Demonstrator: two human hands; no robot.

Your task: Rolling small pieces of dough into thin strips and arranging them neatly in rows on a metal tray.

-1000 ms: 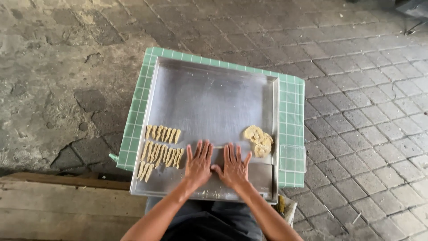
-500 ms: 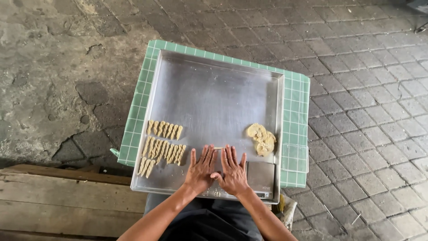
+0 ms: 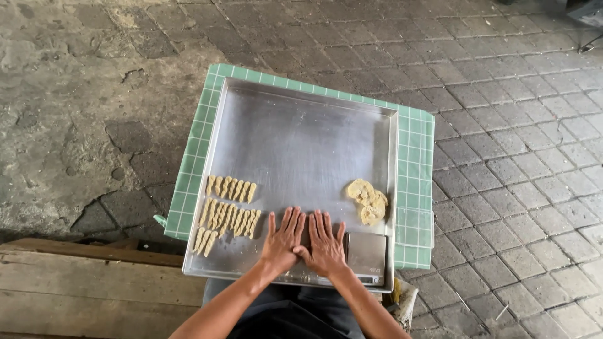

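A green checked cloth [image 3: 414,163] is lying under a big shiny metal tray [image 3: 295,144]. Tan twisted sticks [image 3: 229,207] are sitting in rows at the tray's left, dough lumps [image 3: 367,201] at its right. Both hands, left [image 3: 282,242] and right [image 3: 325,245], are pressing flat on the tray between them, fingers spread open, holding nothing.

Twists [image 3: 227,212] left, dough [image 3: 368,201] right, in tray [image 3: 301,138].

Soft, even daylight, fairly bright. The metal tray [image 3: 295,144] shows a dull, streaky sheen across its middle, no hard glare. Only faint shadows beside the tray's rims. Focus sharp throughout; slight wide-angle bending of the paving far from the tray.
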